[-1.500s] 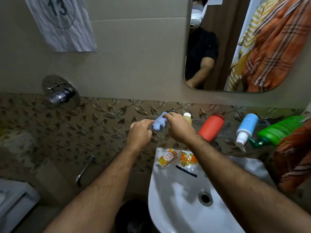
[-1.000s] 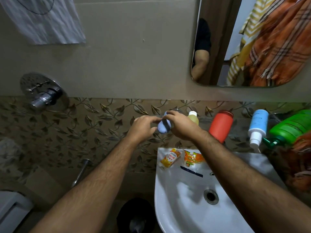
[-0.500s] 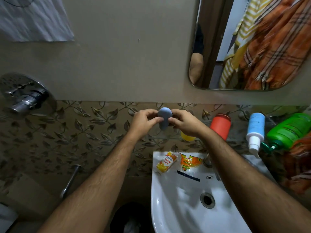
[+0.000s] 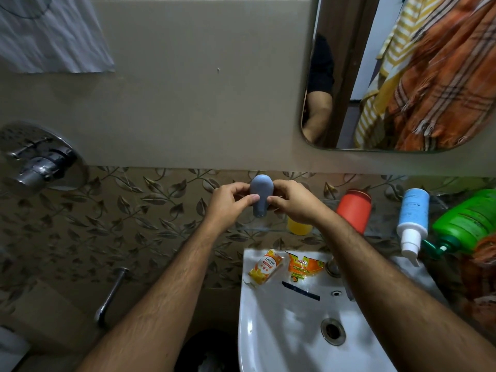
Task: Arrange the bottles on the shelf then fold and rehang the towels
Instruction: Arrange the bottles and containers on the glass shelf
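Holding a small grey-blue bottle [image 4: 261, 196] between both hands, the person is keeping it raised in front of the leaf-patterned wall tiles [image 4: 134, 205], above the glass shelf [image 4: 271, 229] and clear of it. Left hand [image 4: 229, 206] is grasping the bottle's left side, thumb curled across its front; right hand [image 4: 294, 201] is gripping the right side in the same way, thumb tip pressing the front. Bottle is standing rounded end up, narrow end pointing down. On the shelf to the right, a yellow bottle [image 4: 298, 228] is showing partly behind the right wrist; an orange-red bottle [image 4: 354, 210] is standing next to it; further right a white-and-blue bottle [image 4: 412, 218] is sitting cap down, and a green pump bottle [image 4: 467, 224] is lying tilted at the frame edge. Below, a white sink [image 4: 284, 331] is carrying on its back rim a yellow packet [image 4: 265, 266], an orange packet [image 4: 304, 265] and a dark strip [image 4: 300, 290]. A mirror [image 4: 346, 76] on the wall is reflecting an orange checked towel [image 4: 440, 76] and a yellow striped towel [image 4: 386, 65], both hanging. A chrome mixer valve [image 4: 40, 162] is sitting on the wall at left, a white paper sheet [image 4: 51, 36] hanging above it.
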### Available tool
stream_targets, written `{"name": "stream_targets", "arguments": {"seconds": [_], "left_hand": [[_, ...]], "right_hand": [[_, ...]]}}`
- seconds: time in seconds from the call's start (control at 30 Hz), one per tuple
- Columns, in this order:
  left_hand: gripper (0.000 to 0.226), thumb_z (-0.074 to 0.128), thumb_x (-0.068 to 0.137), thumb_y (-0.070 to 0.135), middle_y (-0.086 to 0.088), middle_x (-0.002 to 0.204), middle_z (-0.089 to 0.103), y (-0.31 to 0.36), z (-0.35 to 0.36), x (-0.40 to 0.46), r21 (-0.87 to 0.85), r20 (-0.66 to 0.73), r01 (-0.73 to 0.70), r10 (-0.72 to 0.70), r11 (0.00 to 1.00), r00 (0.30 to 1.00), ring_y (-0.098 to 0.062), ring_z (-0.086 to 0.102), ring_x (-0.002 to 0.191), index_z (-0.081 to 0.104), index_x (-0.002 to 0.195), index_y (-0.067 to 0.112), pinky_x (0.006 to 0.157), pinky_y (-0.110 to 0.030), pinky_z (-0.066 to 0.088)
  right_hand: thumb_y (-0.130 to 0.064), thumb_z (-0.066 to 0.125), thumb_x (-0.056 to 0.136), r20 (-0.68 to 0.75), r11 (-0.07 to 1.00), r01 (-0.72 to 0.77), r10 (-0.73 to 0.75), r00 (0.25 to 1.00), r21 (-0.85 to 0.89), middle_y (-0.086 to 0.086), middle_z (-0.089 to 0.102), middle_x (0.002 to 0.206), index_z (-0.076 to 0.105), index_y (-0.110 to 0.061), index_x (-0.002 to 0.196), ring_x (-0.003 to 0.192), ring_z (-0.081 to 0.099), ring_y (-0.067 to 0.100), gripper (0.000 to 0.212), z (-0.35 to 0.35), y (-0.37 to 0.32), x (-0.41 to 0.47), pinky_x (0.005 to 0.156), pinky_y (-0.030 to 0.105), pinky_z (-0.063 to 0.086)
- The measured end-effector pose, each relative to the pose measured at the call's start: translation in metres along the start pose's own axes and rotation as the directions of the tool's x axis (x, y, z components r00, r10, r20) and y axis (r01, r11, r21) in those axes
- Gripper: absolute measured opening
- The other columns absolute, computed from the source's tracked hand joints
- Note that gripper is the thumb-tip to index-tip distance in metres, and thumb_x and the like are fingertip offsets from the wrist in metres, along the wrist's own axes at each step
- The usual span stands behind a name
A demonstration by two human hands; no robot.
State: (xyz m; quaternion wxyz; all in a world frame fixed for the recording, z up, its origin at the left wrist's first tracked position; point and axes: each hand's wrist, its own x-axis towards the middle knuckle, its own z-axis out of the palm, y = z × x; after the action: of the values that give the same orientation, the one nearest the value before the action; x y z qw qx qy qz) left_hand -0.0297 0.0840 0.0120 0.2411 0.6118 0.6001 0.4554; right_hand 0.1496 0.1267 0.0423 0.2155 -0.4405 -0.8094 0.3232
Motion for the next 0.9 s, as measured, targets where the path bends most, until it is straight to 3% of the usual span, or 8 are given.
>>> {"name": "stream_targets", "arguments": {"seconds": [0.13,0.23,0.4,0.47,0.57,0.63,0.73,0.9], "left_hand": [[0.036,0.075,0.082,0.025,0.008,0.102,0.07,-0.002,0.001,-0.003,0.03,-0.012,-0.008,0.008,1.0,1.0,-0.003,0.065,0.095,0.067,0.117,0.019,0.085,-0.026,0.054],[0.043,0.078,0.079,0.022,0.005,0.104,0.069,-0.004,0.002,-0.004,0.016,-0.11,-0.035,0.037,0.999,0.993,-0.006,0.065,0.094,0.065,0.12,0.02,0.082,-0.025,0.055],[0.02,0.079,0.079,0.021,0.006,0.084,0.067,0.013,0.002,-0.017,0.102,-0.325,-0.204,0.227,0.974,0.918,-0.006,0.063,0.076,0.069,0.096,0.02,0.062,-0.013,0.048],[0.011,0.077,0.08,0.02,0.008,0.081,0.068,0.026,0.007,-0.027,0.132,-0.297,-0.306,0.333,0.943,0.895,-0.005,0.062,0.072,0.071,0.089,0.017,0.063,-0.013,0.048],[0.011,0.072,0.085,0.022,0.006,0.089,0.071,0.039,0.028,-0.042,0.192,-0.102,-0.398,0.422,0.897,0.901,-0.003,0.063,0.078,0.073,0.095,0.016,0.072,-0.015,0.051],[0.019,0.066,0.09,0.021,0.004,0.101,0.072,0.042,0.045,-0.048,0.239,-0.004,-0.342,0.353,0.909,0.936,-0.007,0.065,0.088,0.071,0.108,0.019,0.079,-0.024,0.054],[0.038,0.055,0.092,0.01,0.003,0.122,0.066,0.042,0.063,-0.052,0.397,0.042,-0.152,0.148,0.905,0.988,-0.016,0.061,0.109,0.061,0.128,0.023,0.091,-0.033,0.052],[0.049,0.055,0.09,0.009,0.004,0.124,0.064,0.046,0.07,-0.052,0.531,0.098,-0.089,0.043,0.843,0.994,-0.023,0.06,0.111,0.052,0.133,0.034,0.086,-0.037,0.052]], "right_hand": [[-0.014,0.061,0.095,-0.001,0.998,0.012,-0.012,1.0,-0.063,0.008,0.069,0.116,0.06,-0.012,0.124,0.1,0.066,0.017,0.029,0.0,0.0,0.0,0.086,0.03,0.055],[-0.014,0.064,0.093,-0.039,0.992,0.015,-0.02,0.999,-0.127,0.005,0.069,0.117,0.062,-0.015,0.123,0.105,0.064,0.016,0.03,-0.001,0.002,0.0,0.09,0.031,0.052],[-0.007,0.063,0.092,-0.181,0.991,0.035,-0.059,0.982,-0.131,0.003,0.071,0.116,0.061,-0.014,0.126,0.105,0.066,0.013,0.034,-0.015,0.003,-0.008,0.094,0.029,0.052],[-0.004,0.061,0.092,-0.213,0.975,0.05,-0.097,0.972,-0.218,0.004,0.071,0.115,0.065,-0.014,0.122,0.105,0.066,0.016,0.032,-0.024,0.008,-0.013,0.095,0.034,0.052],[-0.005,0.059,0.09,-0.178,0.91,0.026,-0.109,0.978,-0.415,0.005,0.069,0.12,0.066,-0.017,0.119,0.111,0.063,0.022,0.032,-0.038,0.016,-0.021,0.092,0.039,0.052],[-0.005,0.059,0.09,-0.128,0.854,-0.005,-0.072,0.989,-0.52,0.006,0.065,0.122,0.065,-0.019,0.12,0.111,0.061,0.024,0.034,-0.044,0.02,-0.029,0.088,0.034,0.05],[-0.001,0.055,0.088,-0.038,0.79,-0.03,0.009,0.999,-0.612,0.008,0.057,0.127,0.057,-0.022,0.129,0.116,0.055,0.028,0.046,-0.046,0.025,-0.039,0.09,0.039,0.049],[-0.003,0.063,0.084,0.049,0.767,-0.041,0.095,0.994,-0.64,0.008,0.046,0.142,0.039,-0.026,0.144,0.125,0.049,0.029,0.069,-0.042,0.033,-0.046,0.094,0.044,0.05]]}}
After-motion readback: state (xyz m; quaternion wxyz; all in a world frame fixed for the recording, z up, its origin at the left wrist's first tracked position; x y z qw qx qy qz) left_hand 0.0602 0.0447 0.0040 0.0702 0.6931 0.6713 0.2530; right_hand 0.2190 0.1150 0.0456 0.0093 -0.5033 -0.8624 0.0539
